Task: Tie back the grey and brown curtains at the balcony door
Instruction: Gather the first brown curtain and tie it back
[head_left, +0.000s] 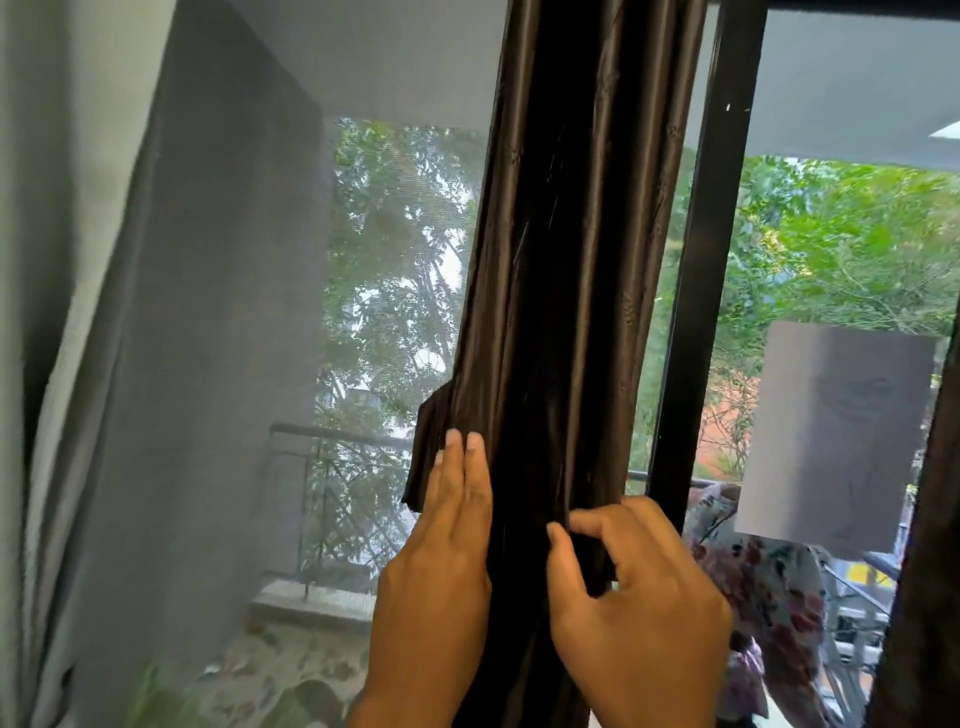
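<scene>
The right hand (639, 582) pinches a fold of the gathered brown curtain (561, 270) between thumb and curled fingers, while the left hand (441, 545) lies flat and unclenched against the same bundle's left side. The brown curtain hangs bunched just left of the black door frame (696, 291). The grey curtain (67, 312) hangs well left of that frame, across the mesh screen (363, 291).

left hand (441, 525): flat, fingers extended | right hand (639, 587): fingers curled, pinching
</scene>
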